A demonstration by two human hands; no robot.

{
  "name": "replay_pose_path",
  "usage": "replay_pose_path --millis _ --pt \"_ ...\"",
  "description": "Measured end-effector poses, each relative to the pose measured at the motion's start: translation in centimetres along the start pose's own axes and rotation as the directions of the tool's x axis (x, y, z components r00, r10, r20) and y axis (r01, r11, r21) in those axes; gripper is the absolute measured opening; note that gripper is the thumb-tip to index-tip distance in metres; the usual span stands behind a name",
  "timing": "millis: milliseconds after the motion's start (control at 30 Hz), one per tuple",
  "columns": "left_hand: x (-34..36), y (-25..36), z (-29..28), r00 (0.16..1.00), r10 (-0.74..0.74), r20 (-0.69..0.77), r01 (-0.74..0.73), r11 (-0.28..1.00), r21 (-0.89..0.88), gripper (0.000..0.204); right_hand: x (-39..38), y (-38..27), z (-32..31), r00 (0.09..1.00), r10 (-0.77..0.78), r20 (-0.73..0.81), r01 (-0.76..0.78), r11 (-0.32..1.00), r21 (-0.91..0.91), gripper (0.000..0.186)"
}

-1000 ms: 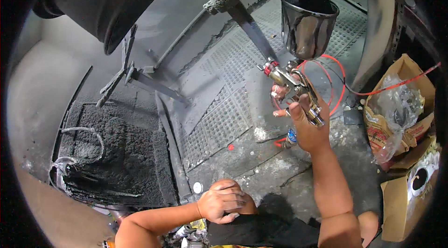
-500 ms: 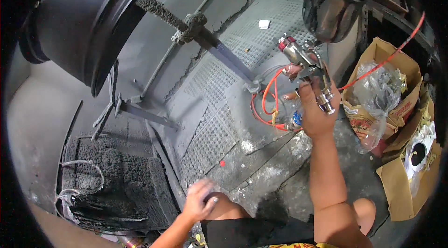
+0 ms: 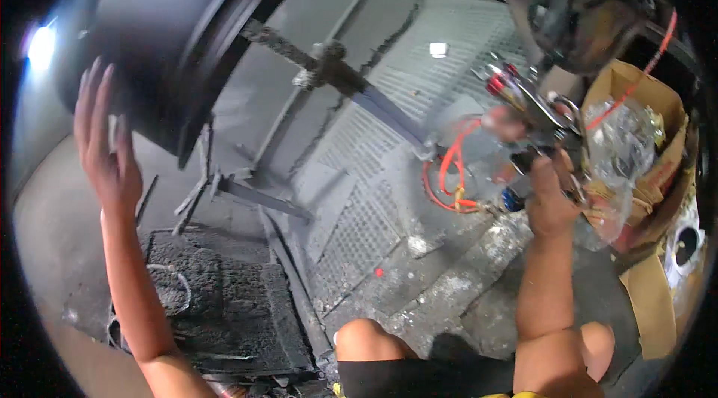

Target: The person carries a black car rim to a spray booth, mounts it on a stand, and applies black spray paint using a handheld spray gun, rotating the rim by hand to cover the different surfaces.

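A large black wheel rim [image 3: 142, 31] fills the upper left, on a paint-crusted metal stand [image 3: 329, 69]. My left hand [image 3: 108, 144] is raised at the rim's lower left side, fingers stretched out and holding nothing. Whether it touches the rim, I cannot tell. On the right, my right hand [image 3: 553, 200] is wrapped round the handle of a metal spray gun [image 3: 535, 102], blurred by motion. Its nozzle end with the red ring points up and left. A glossy dark cup [image 3: 583, 16] stands above the gun and seems joined to it. An orange hose [image 3: 632, 87] runs behind the gun.
Cardboard boxes [image 3: 677, 125] with crumpled clear plastic [image 3: 617, 136] stand on the right. Looped orange hose [image 3: 449, 166] lies on the dusty floor mat. A dark crusted pad [image 3: 224, 293] lies at lower left. A bright lamp [image 3: 41, 48] glows at far left.
My left hand has risen from beside my knee to the wheel rim, its fingers spreading. My right hand has moved right and slightly down with the spray gun. The view has shifted a little.
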State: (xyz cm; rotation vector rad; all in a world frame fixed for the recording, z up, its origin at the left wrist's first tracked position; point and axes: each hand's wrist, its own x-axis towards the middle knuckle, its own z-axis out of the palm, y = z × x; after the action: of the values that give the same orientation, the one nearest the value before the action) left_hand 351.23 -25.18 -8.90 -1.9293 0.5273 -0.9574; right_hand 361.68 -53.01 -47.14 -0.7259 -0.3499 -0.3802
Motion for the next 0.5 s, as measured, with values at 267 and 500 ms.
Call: replay_pose_path --millis 267,500 --pt "0.2 -2.3 1.8 0.999 0.021 -0.031 -0.02 0.999 0.046 0.054 -1.0 0.0 0.0 0.993 0.026 0.112 -0.035 0.996 0.076 0.071" --pt "-2.1 -3.3 2.7 1.0 0.016 -0.01 -0.016 1.0 0.023 0.055 -0.8 0.4 0.0 0.996 -0.031 0.089 0.021 0.994 0.104 0.062"
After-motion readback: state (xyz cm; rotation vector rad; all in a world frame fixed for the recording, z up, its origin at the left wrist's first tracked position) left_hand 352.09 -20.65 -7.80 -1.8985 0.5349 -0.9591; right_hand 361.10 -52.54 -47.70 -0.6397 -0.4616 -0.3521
